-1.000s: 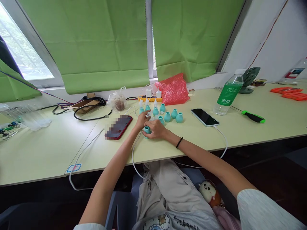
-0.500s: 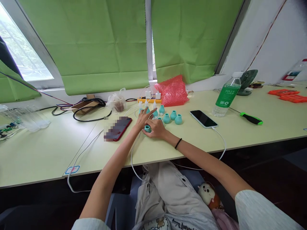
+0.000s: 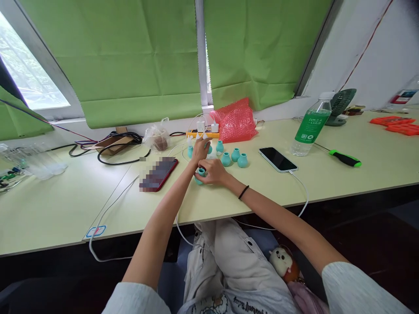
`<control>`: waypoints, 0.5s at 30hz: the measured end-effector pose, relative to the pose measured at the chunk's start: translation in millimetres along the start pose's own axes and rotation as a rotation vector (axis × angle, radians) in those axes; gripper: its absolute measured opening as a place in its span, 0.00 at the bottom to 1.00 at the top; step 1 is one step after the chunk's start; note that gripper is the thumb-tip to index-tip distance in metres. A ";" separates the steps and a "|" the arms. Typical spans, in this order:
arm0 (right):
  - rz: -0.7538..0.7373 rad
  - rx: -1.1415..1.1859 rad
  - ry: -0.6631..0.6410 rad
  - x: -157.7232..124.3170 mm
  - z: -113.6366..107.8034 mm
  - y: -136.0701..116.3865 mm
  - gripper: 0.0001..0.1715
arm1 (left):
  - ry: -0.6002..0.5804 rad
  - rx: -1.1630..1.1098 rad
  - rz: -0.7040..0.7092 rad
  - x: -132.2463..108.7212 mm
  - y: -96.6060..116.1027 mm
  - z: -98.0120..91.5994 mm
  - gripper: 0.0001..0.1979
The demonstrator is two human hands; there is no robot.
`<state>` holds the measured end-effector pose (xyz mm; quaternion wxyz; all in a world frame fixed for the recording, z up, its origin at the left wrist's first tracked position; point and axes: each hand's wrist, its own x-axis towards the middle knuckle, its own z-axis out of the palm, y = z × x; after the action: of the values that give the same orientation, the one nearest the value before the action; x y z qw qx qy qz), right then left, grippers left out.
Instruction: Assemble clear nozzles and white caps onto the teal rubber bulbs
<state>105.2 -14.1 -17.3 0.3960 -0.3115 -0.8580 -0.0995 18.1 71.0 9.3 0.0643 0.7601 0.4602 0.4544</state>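
Note:
Several small teal rubber bulbs (image 3: pixel 242 161) stand in a cluster on the pale green table (image 3: pixel 327 174); some at the back carry white nozzles (image 3: pixel 189 140). My right hand (image 3: pixel 212 171) is closed round one teal bulb (image 3: pixel 198 175) at the front of the cluster. My left hand (image 3: pixel 199 149) reaches just beyond it over the back bulbs, fingers curled among them; what they pinch, if anything, is hidden.
A red phone (image 3: pixel 157 173) lies left of the hands and a black phone (image 3: pixel 277 159) on a white cable lies right. Behind are a red bubble-wrap bag (image 3: pixel 235 121), a power strip (image 3: pixel 203 133), a green water bottle (image 3: pixel 310 131) and a screwdriver (image 3: pixel 345 158).
My left hand moved away from the front bulb toward the nozzle-topped bulbs at the back. My right hand stayed closed on the front bulb.

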 end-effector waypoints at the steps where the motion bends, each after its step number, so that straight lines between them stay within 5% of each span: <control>1: -0.002 0.008 -0.003 0.2 -0.4 -0.8 0.12 | 0.073 -0.031 -0.019 -1.3 2.0 -5.4 0.09; 4: 0.002 0.037 0.003 0.5 -2.5 -4.6 0.17 | 0.278 -0.133 -0.087 -11.2 8.8 -27.1 0.12; 7: 0.040 0.071 0.039 0.3 -4.9 -8.3 0.18 | 0.330 -0.261 -0.144 -31.4 11.4 -49.3 0.10; 15: 0.263 0.235 0.232 2.9 -1.8 -7.7 0.25 | -0.035 -0.681 -0.264 -57.6 15.3 -84.4 0.10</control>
<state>100.1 -19.5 -13.4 0.5356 -0.3590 -0.7641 0.0188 -44.8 -8.4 29.7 0.3794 0.6370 0.3754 0.5562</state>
